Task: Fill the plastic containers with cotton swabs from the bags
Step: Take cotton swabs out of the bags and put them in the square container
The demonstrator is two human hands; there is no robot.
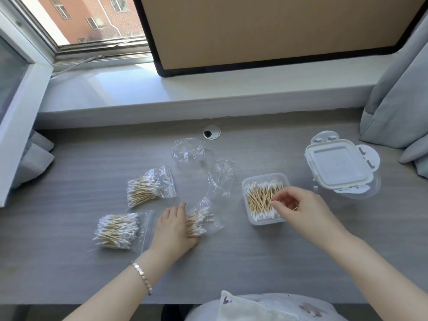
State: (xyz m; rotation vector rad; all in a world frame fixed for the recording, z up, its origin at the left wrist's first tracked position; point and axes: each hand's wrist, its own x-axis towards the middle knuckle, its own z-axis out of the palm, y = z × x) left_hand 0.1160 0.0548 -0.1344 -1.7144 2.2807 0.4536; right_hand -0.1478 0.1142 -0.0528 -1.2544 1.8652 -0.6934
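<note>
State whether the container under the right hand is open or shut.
Open: the container has no lid, and cotton swabs lie exposed inside.

My open container [246, 188], clear and square, sits right of centre. Its cotton swabs [258, 200] lie flat in a loose heap. The lidded container [340, 167] stands upper right. An upper full bag [150, 185] and a lower full bag [117, 230] lie at left. A part-emptied bag [203, 218] lies centre, with two crumpled empty bags [187, 150] above it.

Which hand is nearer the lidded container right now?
Right. The right hand is over the open container, just left of the lidded container. The left hand rests on a bag of swabs, farther left still.
</note>
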